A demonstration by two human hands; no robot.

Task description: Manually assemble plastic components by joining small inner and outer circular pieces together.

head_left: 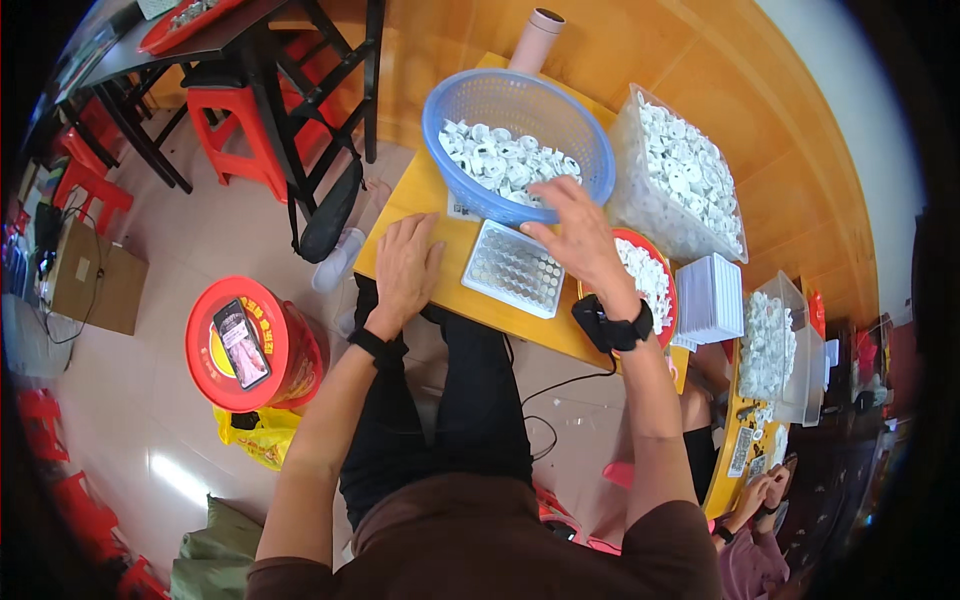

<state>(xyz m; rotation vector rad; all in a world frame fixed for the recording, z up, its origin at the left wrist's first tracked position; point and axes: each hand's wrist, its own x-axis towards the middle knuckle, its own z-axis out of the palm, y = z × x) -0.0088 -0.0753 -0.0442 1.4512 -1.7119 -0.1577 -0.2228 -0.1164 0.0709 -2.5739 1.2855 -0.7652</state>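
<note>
My left hand lies on the left edge of the yellow table, its fingers stretched out and nothing in them. Over the near rim of a blue plastic basket is my right hand, thumb and fingers apart, with no object visible in it. Small white plastic pieces with dark openings fill the basket's bottom. Between my hands and just in front of the basket sits a clear tray with rows of small round silvery discs. Partly hidden by my right forearm, a red round tray holds small white parts.
A clear bin heaped with white parts and a stack of white trays stand right. A pink bottle is behind the basket. On my left, a phone lies on a red bucket. Another person's hands are lower right.
</note>
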